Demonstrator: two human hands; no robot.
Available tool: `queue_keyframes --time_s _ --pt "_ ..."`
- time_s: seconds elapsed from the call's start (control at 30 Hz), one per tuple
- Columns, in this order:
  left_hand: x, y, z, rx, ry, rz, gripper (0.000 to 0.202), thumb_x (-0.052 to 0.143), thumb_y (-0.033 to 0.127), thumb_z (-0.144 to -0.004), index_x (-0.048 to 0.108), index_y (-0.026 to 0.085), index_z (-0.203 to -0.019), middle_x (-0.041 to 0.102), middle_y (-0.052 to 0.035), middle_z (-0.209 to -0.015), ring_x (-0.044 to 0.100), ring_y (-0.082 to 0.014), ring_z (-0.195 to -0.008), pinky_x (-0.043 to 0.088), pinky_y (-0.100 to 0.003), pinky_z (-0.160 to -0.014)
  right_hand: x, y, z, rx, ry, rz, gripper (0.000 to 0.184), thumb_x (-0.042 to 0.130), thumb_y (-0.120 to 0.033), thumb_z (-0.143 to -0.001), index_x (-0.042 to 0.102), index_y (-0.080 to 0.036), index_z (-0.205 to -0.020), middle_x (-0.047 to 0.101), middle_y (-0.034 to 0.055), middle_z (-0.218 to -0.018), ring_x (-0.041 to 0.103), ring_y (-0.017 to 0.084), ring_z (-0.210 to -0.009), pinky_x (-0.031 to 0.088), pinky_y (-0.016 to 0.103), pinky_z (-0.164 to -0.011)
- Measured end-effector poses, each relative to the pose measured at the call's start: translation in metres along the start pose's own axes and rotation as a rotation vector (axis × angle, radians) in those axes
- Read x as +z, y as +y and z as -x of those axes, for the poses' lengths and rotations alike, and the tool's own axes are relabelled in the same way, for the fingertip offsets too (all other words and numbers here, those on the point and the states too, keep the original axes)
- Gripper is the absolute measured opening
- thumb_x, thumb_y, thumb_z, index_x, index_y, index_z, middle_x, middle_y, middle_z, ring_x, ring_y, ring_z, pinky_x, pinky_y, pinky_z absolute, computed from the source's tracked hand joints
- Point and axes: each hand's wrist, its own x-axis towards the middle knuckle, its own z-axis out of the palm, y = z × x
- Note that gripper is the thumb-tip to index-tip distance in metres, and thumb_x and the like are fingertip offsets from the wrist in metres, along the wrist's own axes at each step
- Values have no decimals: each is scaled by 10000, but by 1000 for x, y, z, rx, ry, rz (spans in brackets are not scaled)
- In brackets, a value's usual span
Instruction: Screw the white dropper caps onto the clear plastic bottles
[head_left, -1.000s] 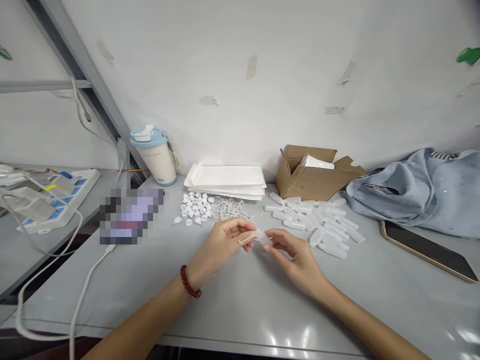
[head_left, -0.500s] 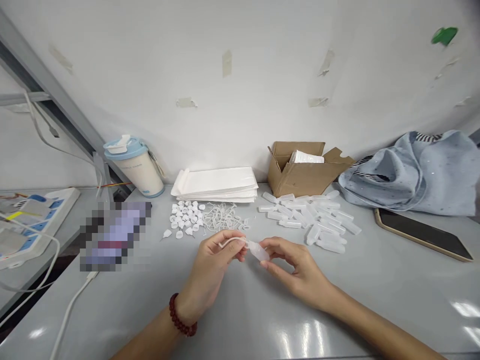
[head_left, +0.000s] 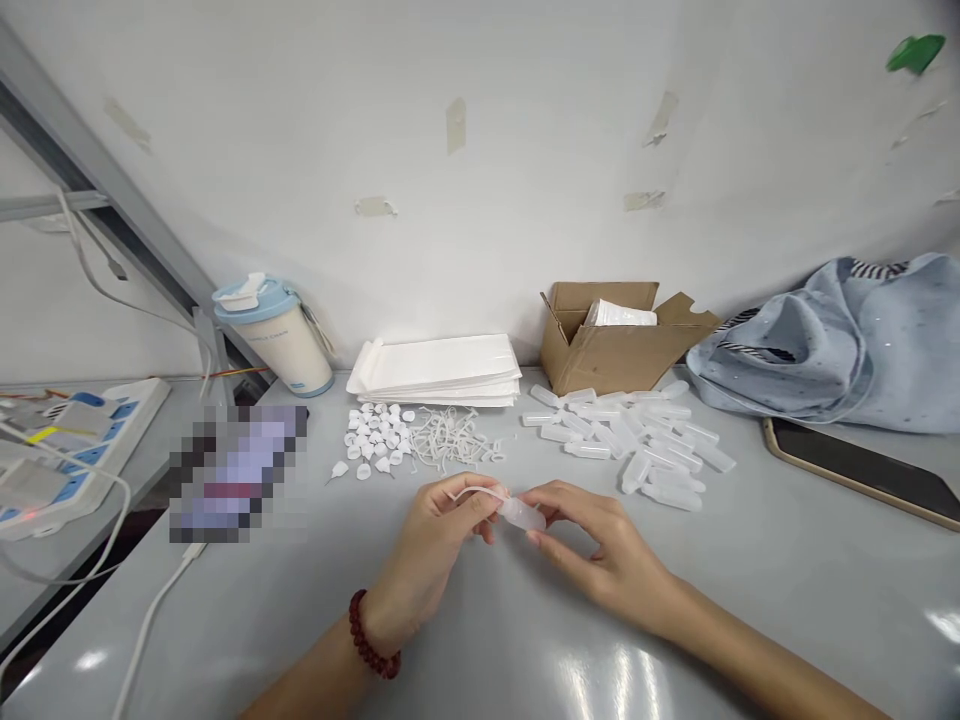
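Between my hands, above the grey table, is a small translucent squeeze bottle [head_left: 523,515], lying nearly on its side with its neck toward the left. My right hand [head_left: 600,545] pinches its base end between thumb and fingers. At the neck, my left hand [head_left: 439,535] is closed on a thin white plastic strap [head_left: 476,490], which curves out over the fingers. My left fingertips hide how strap and neck meet. Beyond my left hand lie a pile of similar curly plastic pieces [head_left: 450,438] and several white pointed caps [head_left: 375,435]. More bottles [head_left: 626,430] are heaped beyond my right hand.
White envelopes [head_left: 439,365] are stacked by the wall, beside an open cardboard box [head_left: 622,358]. A tumbler [head_left: 281,340], a pixelated phone-like object [head_left: 244,470] and a power strip [head_left: 135,420] are at left. A blue cloth bag [head_left: 840,350] and a phone [head_left: 862,470] are at right.
The whole view has shifted slightly, so things sit a little farther right. The bottle has turned a bit closer to level. Both hands keep their hold.
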Motion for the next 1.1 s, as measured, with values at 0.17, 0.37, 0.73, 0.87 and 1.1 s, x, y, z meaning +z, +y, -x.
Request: queue_keyframes --time_s 0.17,0.37,0.73,0.87,1.1 --pt "1 -1 -1 -27 -3 -43 153 647 310 -769 668 167 -719 564 -4 -709 465 -114 -637 389 -264 -666 3 -1 2 -1 -44 39 202 525 -201 -889 593 -215 -1078 682 49 -915 626 164 -776 527 299 -716" --pt "6 -3 -1 -49 86 -179 120 586 305 -801 606 188 -781 526 38 -647 465 -102 -595 378 -249 -637 16 11 8 -17 -55 127 497 454 -187 -911 288 -214 -1379 649 86 -995 642 170 -761 552 295 -657" --pt "4 0 0 -35 -7 -263 168 554 319 -822 656 187 -801 568 22 -692 475 -109 -611 385 -252 -645 13 10 9 -71 -152 106 520 416 -151 -938 270 -301 -1414 632 59 -1042 625 171 -844 540 301 -742" --pt "2 2 -1 -38 -20 -245 168 570 317 -827 686 196 -843 583 16 -683 491 -116 -615 395 -256 -656 13 9 10 -86 -145 59 531 421 -155 -939 263 -291 -1426 630 73 -1112 628 182 -907 540 316 -784" --pt "1 1 0 -2 -66 -235 272 599 427 -838 711 208 -953 573 0 -712 495 -130 -656 417 -253 -636 7 0 4 39 -79 -115 423 451 -186 -929 404 -254 -1343 654 66 -1058 617 180 -888 537 344 -806"
